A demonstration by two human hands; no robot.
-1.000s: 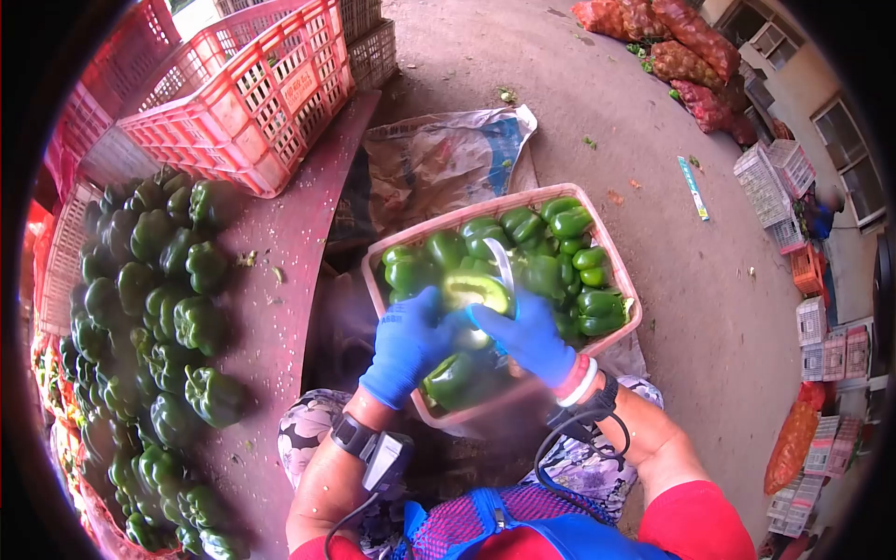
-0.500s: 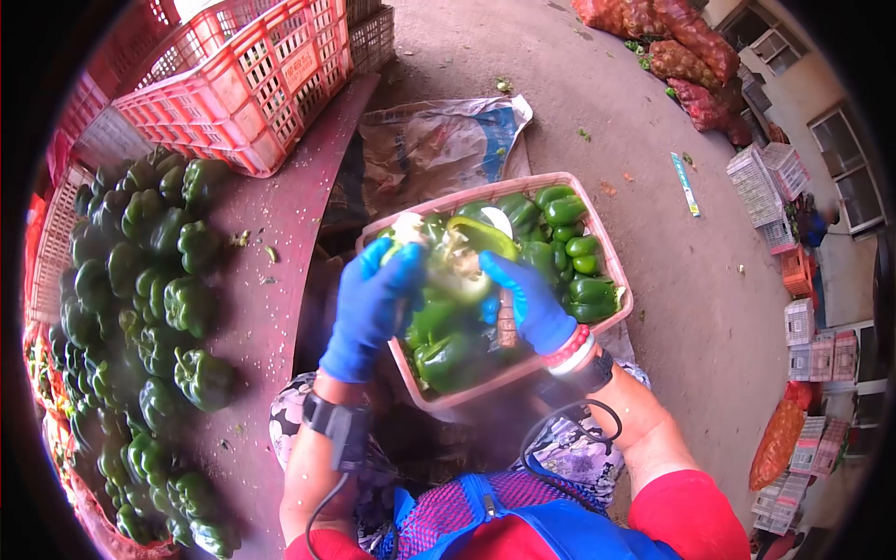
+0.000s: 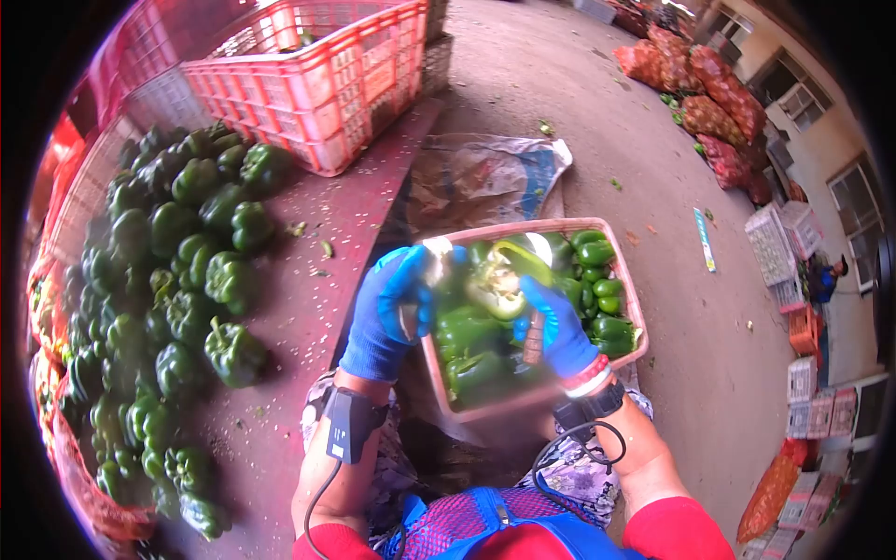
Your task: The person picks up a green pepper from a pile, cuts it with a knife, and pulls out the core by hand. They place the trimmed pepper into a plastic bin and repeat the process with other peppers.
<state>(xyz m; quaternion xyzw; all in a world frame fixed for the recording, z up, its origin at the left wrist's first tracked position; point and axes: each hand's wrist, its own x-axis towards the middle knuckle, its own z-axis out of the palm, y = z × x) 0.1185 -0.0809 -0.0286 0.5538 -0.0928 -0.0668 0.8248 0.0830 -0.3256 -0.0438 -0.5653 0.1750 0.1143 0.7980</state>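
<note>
Now, the cut pepper [image 3: 492,287]: opened side up, pale insides showing, over the tub's far half; the hands met on it a second ago, but only the right is at it now.
Left hand [image 3: 385,313]: drawn off to the tub's left edge, well apart from the pepper, its fingers curled in a narrow pinch.
Pale piece [image 3: 436,259]: held at those fingertips; it seems to have come out of the pepper, so coring looks at least partly done. Another pale bit [image 3: 408,320] sits lower in the grip, too blurred to name.
Right hand [image 3: 563,334]: closed around the knife [image 3: 533,340], its brown handle poking out on the near side, thumb end against the pepper's right side.
White patch [image 3: 539,246]: just beyond the pepper; blade or glare, I cannot tell.
Tub [image 3: 631,294]: pink-rimmed, with green peppers [image 3: 611,329] inside, whole-looking at the right; the near part is blurred.
Pepper pile [image 3: 194,257]: to the left on the red table [image 3: 299,341], with no hand on it, much as half a second ago.
Red crate [image 3: 322,98]: at the table's far end.
</note>
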